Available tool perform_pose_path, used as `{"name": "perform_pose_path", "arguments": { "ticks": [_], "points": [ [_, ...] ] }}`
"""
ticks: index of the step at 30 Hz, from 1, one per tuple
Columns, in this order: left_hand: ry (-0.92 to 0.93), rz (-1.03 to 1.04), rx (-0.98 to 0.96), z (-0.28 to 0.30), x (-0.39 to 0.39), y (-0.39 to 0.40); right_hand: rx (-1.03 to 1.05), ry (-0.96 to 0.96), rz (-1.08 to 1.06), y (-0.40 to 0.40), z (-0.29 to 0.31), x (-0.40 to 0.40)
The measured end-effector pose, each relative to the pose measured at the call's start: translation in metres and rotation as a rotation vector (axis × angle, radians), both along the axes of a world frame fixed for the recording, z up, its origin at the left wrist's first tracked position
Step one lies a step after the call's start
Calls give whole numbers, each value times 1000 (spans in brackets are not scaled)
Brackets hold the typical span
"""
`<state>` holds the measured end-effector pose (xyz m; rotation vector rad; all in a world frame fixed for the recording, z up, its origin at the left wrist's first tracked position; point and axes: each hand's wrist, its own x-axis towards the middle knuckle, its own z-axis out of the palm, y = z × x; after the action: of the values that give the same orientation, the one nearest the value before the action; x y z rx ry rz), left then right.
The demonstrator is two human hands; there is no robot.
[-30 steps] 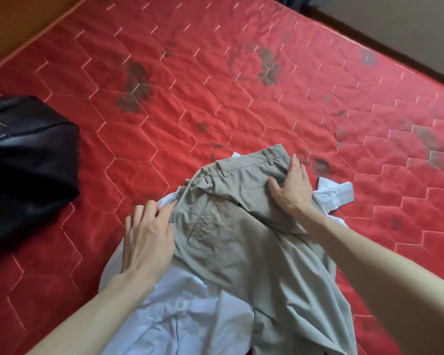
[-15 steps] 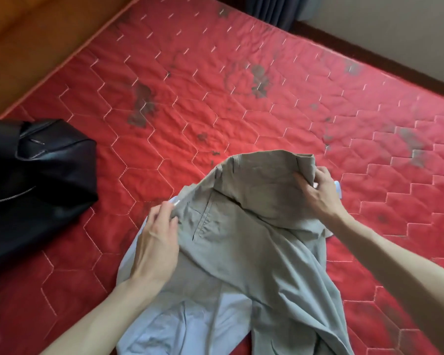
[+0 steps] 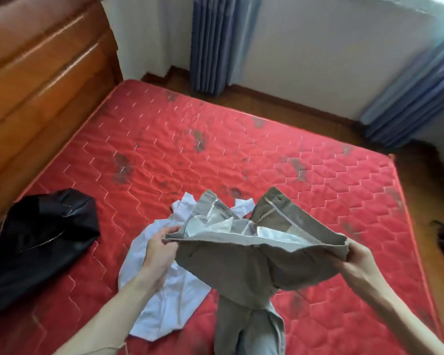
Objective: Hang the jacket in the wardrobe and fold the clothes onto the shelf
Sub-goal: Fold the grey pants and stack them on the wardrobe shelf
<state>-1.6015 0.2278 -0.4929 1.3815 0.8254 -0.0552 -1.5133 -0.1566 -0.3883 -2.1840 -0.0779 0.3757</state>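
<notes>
Left hand (image 3: 157, 248), right hand (image 3: 360, 257) each pinch trousers (image 3: 246, 267) waistband, lifted over bed (image 3: 267, 155); dangling legs may twist, snag shirt (image 3: 169, 295), spoiling fold

Soft, bright daylight comes in from the upper right by the curtains (image 3: 410, 98), shadows on the mattress (image 3: 241, 149) are faint, the whole view is slightly motion-blurred, and straight lines bow toward the edges.
</notes>
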Motion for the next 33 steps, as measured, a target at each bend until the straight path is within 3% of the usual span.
{"name": "perform_pose_path", "arguments": {
  "ticks": [8,13,19,26,30,33],
  "points": [
    [-132,-520,-199,129,7,-113,91,-103,-147,-115,83,-76],
    [-221,-734,-16,208,31,-193,84,-217,-220,-222,141,-81],
    [-377,-823,189,329,60,-285,76,-297,-106,-341,246,-57],
    [-360,-942,242,467,108,-337,169,-371,-3,-394,372,-4],
    [-354,-934,499,531,141,-350,-41,-69,223,-393,445,30],
    [-370,-918,638,553,173,-357,-231,-138,219,-392,470,66]
  ]
}}
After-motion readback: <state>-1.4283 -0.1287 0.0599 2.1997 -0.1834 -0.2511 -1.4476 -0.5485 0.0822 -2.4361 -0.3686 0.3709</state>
